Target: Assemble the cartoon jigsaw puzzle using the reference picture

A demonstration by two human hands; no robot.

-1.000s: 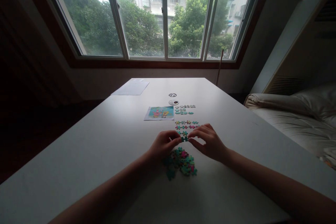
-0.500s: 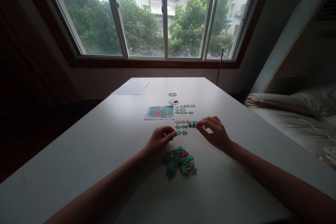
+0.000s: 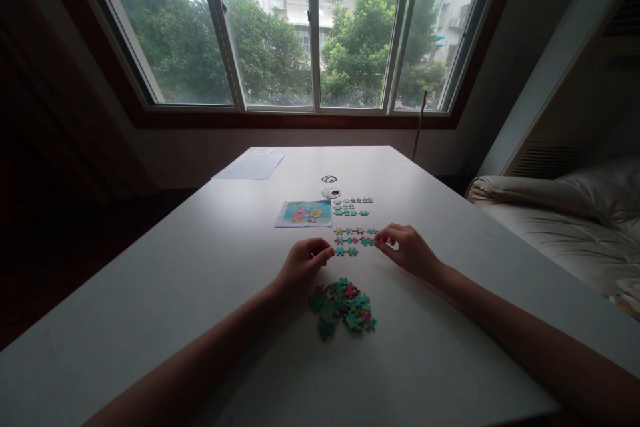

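Observation:
My left hand (image 3: pixel 309 258) rests on the table with thumb and fingers pinched together, their tips at the left edge of a teal puzzle piece (image 3: pixel 339 251) in the nearest short row. My right hand (image 3: pixel 404 245) is curled, its thumb and fingertips closed at the right edge of a green and pink puzzle piece (image 3: pixel 368 241), which lies flat in the middle row. Above that is another row of puzzle pieces (image 3: pixel 349 231). Nearer to me, between my forearms, a loose heap of green, teal and pink puzzle pieces (image 3: pixel 345 307) lies on the table.
A cartoon picture sheet (image 3: pixel 306 213) lies left of the rows. Farther back are more rows of pieces (image 3: pixel 351 207) and two round items (image 3: pixel 331 193). Paper (image 3: pixel 250 166) lies at the far left of the white table (image 3: pixel 200 267). A cushioned seat (image 3: pixel 555 213) stands at right.
The dark green piece at my right fingertips was tilted up and now lies flatter in the middle row. My right hand has shifted slightly; my left hand stays nearly still.

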